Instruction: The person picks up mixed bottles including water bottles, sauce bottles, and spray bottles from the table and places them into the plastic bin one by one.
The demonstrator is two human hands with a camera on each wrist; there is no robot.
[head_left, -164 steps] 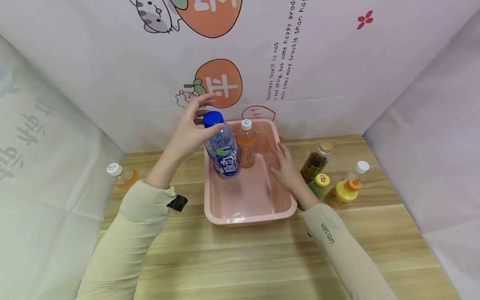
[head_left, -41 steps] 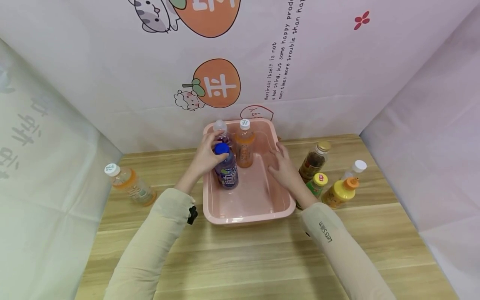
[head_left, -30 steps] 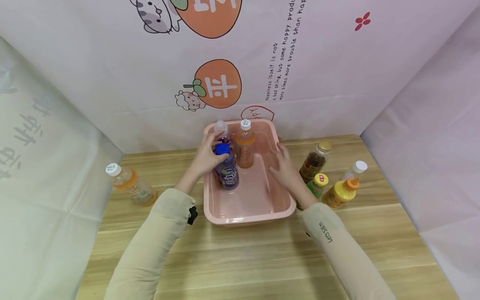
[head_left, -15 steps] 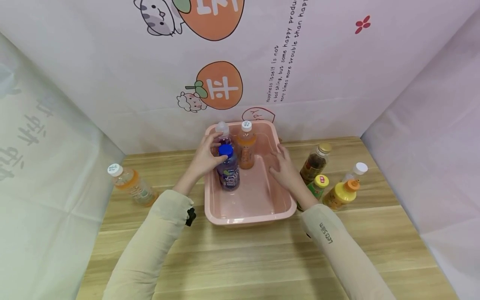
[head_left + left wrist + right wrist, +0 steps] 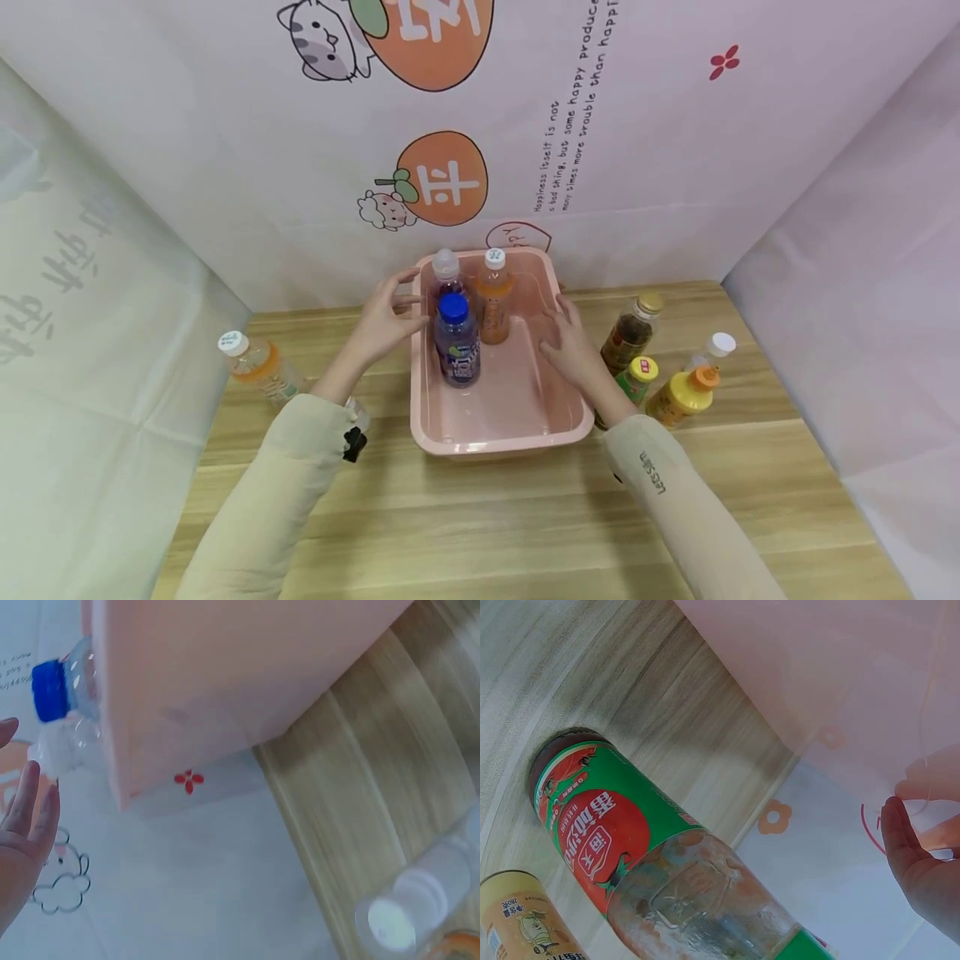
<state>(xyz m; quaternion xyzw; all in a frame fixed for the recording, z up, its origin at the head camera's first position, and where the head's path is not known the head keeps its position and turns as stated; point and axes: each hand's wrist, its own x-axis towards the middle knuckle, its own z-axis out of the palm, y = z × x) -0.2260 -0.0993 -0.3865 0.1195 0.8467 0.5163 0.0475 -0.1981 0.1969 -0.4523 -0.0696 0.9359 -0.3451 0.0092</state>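
On the tabletop (image 5: 480,533), gripped at the right rim by the right hand (image 5: 576,350): the pink tub (image 5: 498,446), probably light, slightly flexible plastic. Inside, on the left, upright: the blue-capped bottle (image 5: 459,354), likely smooth, a little slippery, hard to break; weight hard to judge, with fill unclear. Best taken round the shoulder, just under the cap. Just left of it, not touching: the left hand (image 5: 378,329), fingers parted, holding nothing. Farther back in the tub, 2 more: the clear-capped bottle (image 5: 446,267) and the orange-banded bottle (image 5: 494,312).

Mostly hidden by the left sleeve (image 5: 258,500) from the head, plainer from the left wrist: 1 white-capped bottle (image 5: 427,892). Readable only from the right wrist: the label on the tomato-labelled bottle (image 5: 660,855).
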